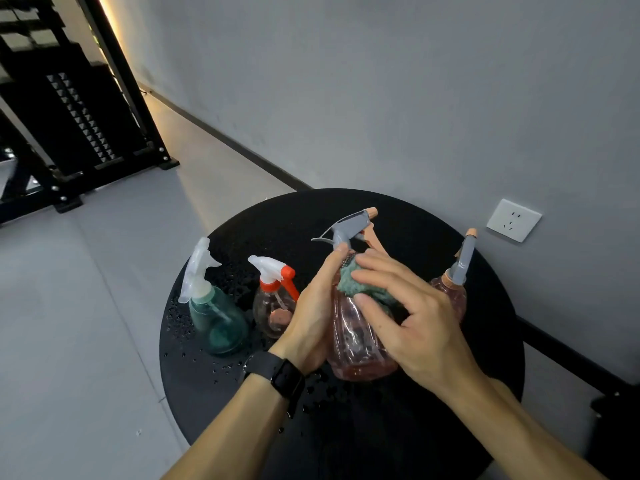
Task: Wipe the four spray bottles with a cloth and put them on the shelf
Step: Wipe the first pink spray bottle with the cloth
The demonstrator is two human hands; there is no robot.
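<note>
Head view: four spray bottles (356, 334), one cloth (356, 287).

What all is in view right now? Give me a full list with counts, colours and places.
pink bottle with grey sprayer: 1, held over the table, being wiped
second pink bottle: 1, grey sprayer, right side of table, partly behind the right hand
green bottle: 1, clear-white sprayer, left side of table
small clear bottle: 1, white and red sprayer, beside the green one
cloth: 1, teal, pressed on the held bottle's shoulder
table: 1, round, black, water drops on it
wall socket: 1, white, on grey wall
black rack: 1, far left on the floor
watch: 1, black, left wrist
left hand: grips the held bottle
right hand: fingers press the cloth
</note>
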